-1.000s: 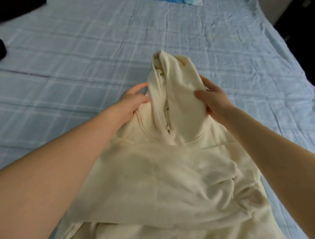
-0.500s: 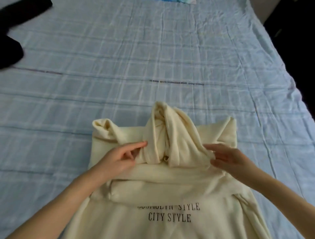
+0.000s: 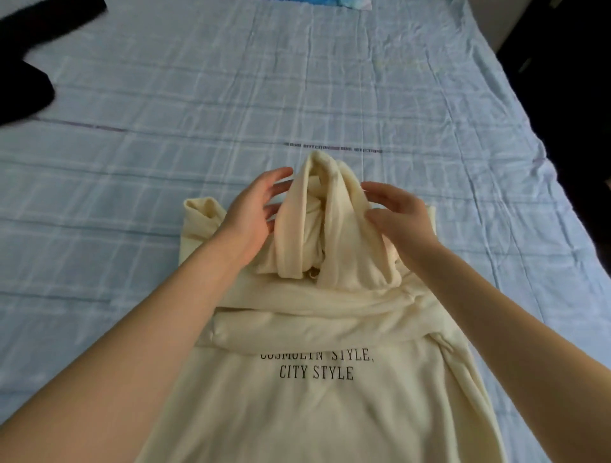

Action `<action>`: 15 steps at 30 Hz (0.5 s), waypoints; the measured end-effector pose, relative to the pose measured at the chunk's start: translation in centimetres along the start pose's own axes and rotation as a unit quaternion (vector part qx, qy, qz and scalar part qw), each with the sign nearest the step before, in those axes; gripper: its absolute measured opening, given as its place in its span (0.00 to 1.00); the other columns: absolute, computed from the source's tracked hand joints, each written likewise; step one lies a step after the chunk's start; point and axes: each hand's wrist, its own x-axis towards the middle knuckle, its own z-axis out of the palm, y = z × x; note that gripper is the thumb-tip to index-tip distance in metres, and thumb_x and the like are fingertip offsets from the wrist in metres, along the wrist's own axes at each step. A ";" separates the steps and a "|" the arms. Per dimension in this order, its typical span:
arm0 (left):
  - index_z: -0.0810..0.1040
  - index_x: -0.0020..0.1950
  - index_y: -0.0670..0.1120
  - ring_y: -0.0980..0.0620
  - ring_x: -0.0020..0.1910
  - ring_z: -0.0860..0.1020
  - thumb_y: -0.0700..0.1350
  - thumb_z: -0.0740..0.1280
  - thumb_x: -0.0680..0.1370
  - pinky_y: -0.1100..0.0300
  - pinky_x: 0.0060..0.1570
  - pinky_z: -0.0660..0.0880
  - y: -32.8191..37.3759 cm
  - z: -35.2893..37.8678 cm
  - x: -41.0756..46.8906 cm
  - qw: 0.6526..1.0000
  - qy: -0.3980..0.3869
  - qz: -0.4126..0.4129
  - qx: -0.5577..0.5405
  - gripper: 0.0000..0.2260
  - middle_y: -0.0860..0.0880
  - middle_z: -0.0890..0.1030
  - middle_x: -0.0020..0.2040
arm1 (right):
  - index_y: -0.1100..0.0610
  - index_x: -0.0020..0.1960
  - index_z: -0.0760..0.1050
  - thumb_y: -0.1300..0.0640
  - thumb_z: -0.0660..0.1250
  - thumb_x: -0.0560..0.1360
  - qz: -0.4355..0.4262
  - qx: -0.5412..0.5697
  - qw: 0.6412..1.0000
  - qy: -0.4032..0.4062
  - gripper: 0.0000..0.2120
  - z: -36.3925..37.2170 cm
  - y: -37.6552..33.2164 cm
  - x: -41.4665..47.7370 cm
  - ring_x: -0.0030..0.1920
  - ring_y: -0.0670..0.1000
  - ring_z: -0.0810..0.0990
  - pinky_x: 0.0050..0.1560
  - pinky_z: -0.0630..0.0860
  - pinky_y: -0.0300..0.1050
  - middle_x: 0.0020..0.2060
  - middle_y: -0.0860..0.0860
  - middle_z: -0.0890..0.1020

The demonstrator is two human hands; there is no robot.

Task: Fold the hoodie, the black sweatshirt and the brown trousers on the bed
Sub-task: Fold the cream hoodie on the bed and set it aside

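A cream hoodie (image 3: 314, 406) with black lettering "CITY STYLE" lies flat on the bed in front of me, its sleeves folded across the chest. Its hood (image 3: 325, 218) stands bunched up at the far end. My left hand (image 3: 254, 211) rests against the hood's left side with fingers spread. My right hand (image 3: 396, 218) touches the hood's right side, fingers extended and loosely apart. Neither hand clearly pinches the cloth. A black garment (image 3: 23, 82), likely the sweatshirt, lies at the far left edge. The brown trousers are out of view.
The bed carries a light blue checked sheet (image 3: 198, 115) with creases. Its right edge runs diagonally, with dark floor (image 3: 568, 99) beyond. A bit of blue patterned fabric (image 3: 353, 3) shows at the top.
The hoodie has been laid down flat with the lettering showing. Both hands have slid from the hood's base up to its sides, and their fingers have opened.
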 end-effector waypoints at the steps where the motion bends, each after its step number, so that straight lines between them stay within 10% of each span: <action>1: 0.82 0.56 0.51 0.52 0.49 0.82 0.51 0.60 0.81 0.60 0.45 0.78 0.0 -0.7 -1.8 0.999 -0.025 0.013 -0.023 0.12 0.51 0.85 0.54 | 0.52 0.60 0.82 0.73 0.63 0.71 -0.016 0.019 1.000 -0.005 0.25 -0.9 -0.1 -1.8 0.48 0.45 0.84 0.44 0.79 0.36 0.50 0.50 0.86; 6: 0.82 0.49 0.47 0.50 0.42 0.82 0.51 0.60 0.77 0.60 0.41 0.78 -3.3 -2.6 -10.4 0.994 -0.092 -0.028 -0.049 0.13 0.45 0.84 0.47 | 0.49 0.58 0.83 0.80 0.61 0.73 -0.043 0.015 0.991 -0.123 0.30 -5.3 0.5 -11.9 0.44 0.43 0.83 0.49 0.76 0.32 0.41 0.51 0.87; 10: 0.81 0.46 0.53 0.57 0.44 0.78 0.52 0.64 0.74 0.63 0.45 0.73 -6.8 -3.4 -12.6 0.973 -0.032 0.106 0.203 0.08 0.54 0.82 0.45 | 0.49 0.56 0.83 0.77 0.61 0.75 -0.056 -0.077 0.991 -0.090 0.26 -5.1 3.2 -15.7 0.52 0.44 0.83 0.58 0.77 0.40 0.49 0.47 0.87; 13: 0.77 0.66 0.50 0.51 0.65 0.73 0.55 0.60 0.79 0.57 0.67 0.67 -10.1 -2.5 -12.5 0.812 -0.056 0.277 0.510 0.19 0.51 0.76 0.65 | 0.45 0.73 0.71 0.60 0.64 0.81 -0.153 -0.167 0.972 -0.059 0.22 -2.2 5.1 -15.5 0.72 0.41 0.69 0.72 0.63 0.36 0.71 0.41 0.74; 15: 0.61 0.78 0.51 0.46 0.78 0.57 0.55 0.54 0.82 0.51 0.75 0.54 -13.0 -1.9 -12.9 0.682 -0.092 0.240 0.684 0.24 0.46 0.61 0.78 | 0.46 0.80 0.58 0.52 0.60 0.83 -0.172 -0.314 0.926 -0.120 0.26 -0.1 7.3 -15.5 0.79 0.43 0.55 0.77 0.52 0.39 0.79 0.42 0.60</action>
